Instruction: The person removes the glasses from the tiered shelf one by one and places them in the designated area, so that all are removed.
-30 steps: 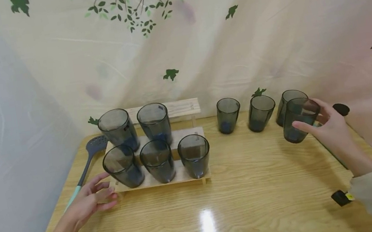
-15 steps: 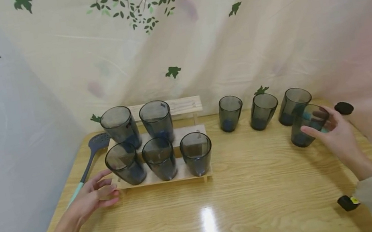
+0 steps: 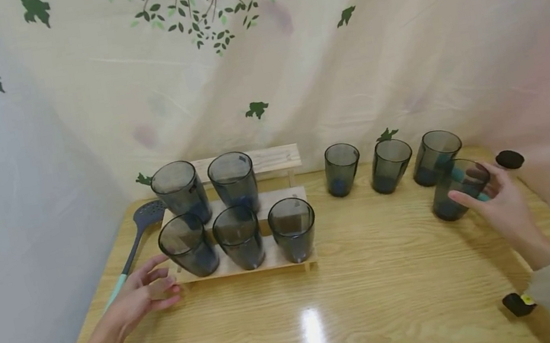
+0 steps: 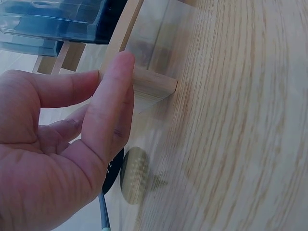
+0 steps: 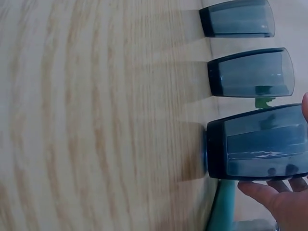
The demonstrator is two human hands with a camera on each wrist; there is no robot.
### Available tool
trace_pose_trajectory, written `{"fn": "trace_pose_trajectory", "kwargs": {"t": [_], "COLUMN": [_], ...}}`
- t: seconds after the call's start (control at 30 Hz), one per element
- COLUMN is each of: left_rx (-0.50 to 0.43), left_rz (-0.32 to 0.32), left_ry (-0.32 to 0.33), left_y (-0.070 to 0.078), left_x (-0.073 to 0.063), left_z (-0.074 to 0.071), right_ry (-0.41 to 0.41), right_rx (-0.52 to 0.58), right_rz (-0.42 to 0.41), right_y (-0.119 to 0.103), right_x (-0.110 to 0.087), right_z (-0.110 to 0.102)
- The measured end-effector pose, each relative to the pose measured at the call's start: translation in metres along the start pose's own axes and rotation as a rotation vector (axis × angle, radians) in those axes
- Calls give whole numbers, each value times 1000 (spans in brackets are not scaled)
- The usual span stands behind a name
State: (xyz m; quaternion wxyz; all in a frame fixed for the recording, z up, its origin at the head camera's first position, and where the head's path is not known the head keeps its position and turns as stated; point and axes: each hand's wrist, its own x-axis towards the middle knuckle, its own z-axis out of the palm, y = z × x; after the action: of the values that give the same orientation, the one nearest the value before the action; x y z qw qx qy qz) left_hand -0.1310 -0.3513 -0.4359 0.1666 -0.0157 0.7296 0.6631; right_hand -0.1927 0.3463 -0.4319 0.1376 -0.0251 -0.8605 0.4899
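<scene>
My right hand [image 3: 502,207] grips a smoked grey drinking glass [image 3: 449,205] at the right, fingers behind it and thumb on its near side. In the right wrist view this glass [image 5: 260,144] is upright, its base close over the table. At the left, my left hand [image 3: 136,301] pinches the front corner of a stepped wooden rack [image 3: 268,264] with its fingertips; the left wrist view has the fingers right at the board's end [image 4: 154,79]. Several matching glasses [image 3: 292,229] stand on the rack, three along its front step and two behind.
Three more glasses [image 3: 344,169] stand along the back of the table, right of the rack. A slotted turner [image 3: 149,212] with a turquoise handle lies left of the rack. A black round utensil head [image 3: 509,159] sits beyond my right hand. A leaf-printed curtain [image 3: 318,68] surrounds the table.
My right hand has carried the glass down and slightly right, toward the table. The left hand stays at the rack's corner. The view has shifted a little.
</scene>
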Motion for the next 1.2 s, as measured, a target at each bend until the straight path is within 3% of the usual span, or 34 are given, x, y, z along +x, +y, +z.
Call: {"fn": "trace_pose_trajectory", "kwargs": {"t": [0.37, 0.97, 1.1, 1.2], "left_rx": [4, 12, 9, -1], "left_rz": [5, -9, -14, -19], "left_ry": [-8, -3, -8, -9], "left_y": [0, 2, 2, 2], "left_x": [1, 0, 0, 0], "left_z": [0, 1, 0, 0], "right_ry": [-61, -66, 11, 128], "right_rx": [5, -9, -28, -81], "right_rz": [-15, -1, -81, -234], "right_y": [6, 2, -9, -27], "right_x": [-1, -4, -4, -5], "right_z": [0, 3, 3, 4]}}
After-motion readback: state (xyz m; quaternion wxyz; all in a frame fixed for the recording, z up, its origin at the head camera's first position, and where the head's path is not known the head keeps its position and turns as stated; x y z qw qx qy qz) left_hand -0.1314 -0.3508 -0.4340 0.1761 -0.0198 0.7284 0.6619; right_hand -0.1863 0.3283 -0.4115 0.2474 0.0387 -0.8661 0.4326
